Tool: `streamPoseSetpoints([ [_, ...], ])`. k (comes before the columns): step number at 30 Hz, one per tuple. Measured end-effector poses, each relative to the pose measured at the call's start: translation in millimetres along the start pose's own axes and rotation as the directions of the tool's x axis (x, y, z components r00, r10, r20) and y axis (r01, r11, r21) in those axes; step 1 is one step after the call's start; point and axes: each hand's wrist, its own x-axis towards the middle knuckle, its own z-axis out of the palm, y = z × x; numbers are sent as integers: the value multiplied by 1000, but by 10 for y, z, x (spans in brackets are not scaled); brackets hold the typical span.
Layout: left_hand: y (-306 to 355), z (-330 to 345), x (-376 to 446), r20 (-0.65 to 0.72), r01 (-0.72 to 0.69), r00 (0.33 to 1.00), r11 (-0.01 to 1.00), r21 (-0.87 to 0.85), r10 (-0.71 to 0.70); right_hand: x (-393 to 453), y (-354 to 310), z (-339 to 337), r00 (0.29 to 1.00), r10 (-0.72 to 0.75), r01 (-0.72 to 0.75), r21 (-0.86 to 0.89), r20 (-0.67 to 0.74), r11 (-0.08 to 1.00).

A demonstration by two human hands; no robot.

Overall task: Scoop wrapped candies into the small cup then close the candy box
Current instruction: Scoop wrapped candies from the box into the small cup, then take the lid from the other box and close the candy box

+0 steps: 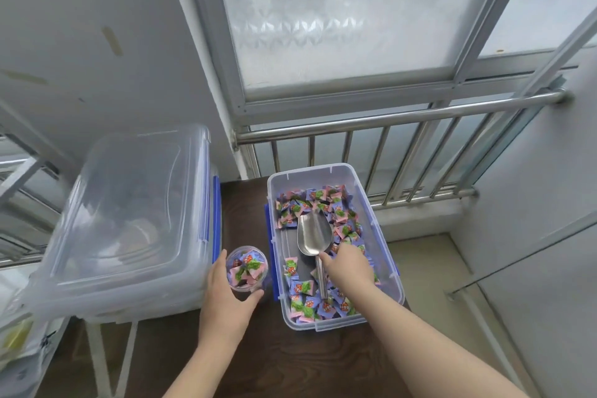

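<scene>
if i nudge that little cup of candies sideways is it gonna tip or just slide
The small cup looks like thin clear plastic, filled to the rim with wrapped candies, so it is probably top-heavy and may tip. The dark tabletop looks smooth, so a low push likely slides it. The left hand curled around it should steady it.

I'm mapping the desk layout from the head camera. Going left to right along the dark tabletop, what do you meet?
Clear lid → left hand → small cup of candies → metal scoop → right hand, over the open candy box.
</scene>
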Motion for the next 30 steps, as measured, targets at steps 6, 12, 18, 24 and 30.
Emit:
streamPoseSetpoints([
  [6, 288, -279, -258, -1, -36, 999, 993, 110, 36, -209, -96, -190, 975, -181, 184, 11, -127, 983],
  [12, 609, -696, -445, 91, -113, 991, 962, 250, 93, -439, -663, -402, 907, -365, 369, -22, -211, 929],
  [18, 953, -1187, -279, 81, -406, 913, 910, 83, 400, -654, -1376, -458, 804, -564, 567, -41, -190, 823],
  [24, 879, -1756, 503, -99, -364, 919, 918, 154, 381, -817, -2140, -322, 751, -653, 645, -98, -98, 757],
  [30, 312, -2296, 972, -304, -101, 945, 992, 80, 121, -818, -2655, -117, 808, -590, 582, -152, -4, 799],
])
